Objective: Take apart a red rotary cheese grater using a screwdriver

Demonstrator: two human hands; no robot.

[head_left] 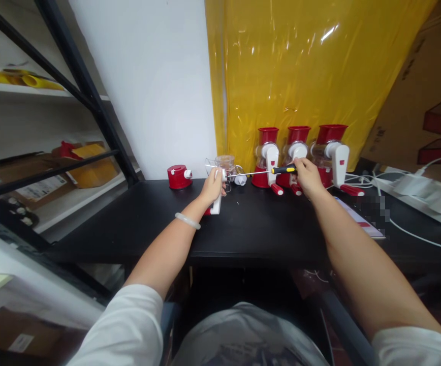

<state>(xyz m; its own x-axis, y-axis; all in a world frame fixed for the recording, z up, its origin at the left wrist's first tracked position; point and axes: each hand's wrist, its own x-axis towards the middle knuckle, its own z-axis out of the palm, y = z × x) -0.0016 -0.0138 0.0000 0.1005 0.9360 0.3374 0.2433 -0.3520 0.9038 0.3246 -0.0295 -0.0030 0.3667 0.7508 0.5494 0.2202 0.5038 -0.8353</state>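
Note:
My left hand (213, 187) is closed around a white crank handle (216, 205) with a red knob at its lower end. A screwdriver (284, 170) with a yellow and black grip is in my closed right hand (307, 176). Its long thin shaft points left, and the tip is at or close to the white hub beside my left fingers; exact contact is too small to tell. Behind my left hand stands a clear plastic housing (226, 161), partly hidden. A small drum-like part with a white end (240, 176) lies beside it. Left of these sits a red base (178, 177).
Three red and white rotary graters (268, 152) stand in a row at the back right of the black table (159, 223). A phone-like device (361, 221), white cables and a power strip (426, 195) lie at right. A shelf rack (87, 96) rises at left.

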